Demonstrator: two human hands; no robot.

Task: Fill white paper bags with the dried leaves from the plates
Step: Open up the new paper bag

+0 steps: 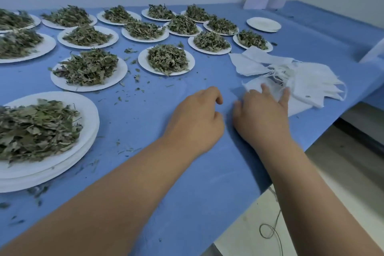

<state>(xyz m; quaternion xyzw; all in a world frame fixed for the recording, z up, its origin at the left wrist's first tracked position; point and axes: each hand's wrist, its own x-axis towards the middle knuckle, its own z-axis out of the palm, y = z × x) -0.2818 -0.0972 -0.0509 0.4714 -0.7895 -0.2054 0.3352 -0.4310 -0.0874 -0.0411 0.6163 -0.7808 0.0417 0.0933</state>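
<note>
Several white paper plates heaped with dried green leaves cover the blue table, the nearest plate (87, 114) at the left on a stack and another plate (143, 62) at mid table. A pile of white bags (311, 83) with drawstrings lies at the right near the table edge. My right hand (261, 114) lies flat, fingers spread, its fingertips on the nearest white bag (255, 86). Just left of it, my left hand (197, 118) hovers over the bare cloth with fingers loosely curled and nothing in it.
An empty stack of white plates (264, 24) sits at the far right back. Loose leaf crumbs (137, 78) are scattered over the blue cloth (187, 183). The table edge runs diagonally at the right, with the floor and a thin cable (270, 230) below.
</note>
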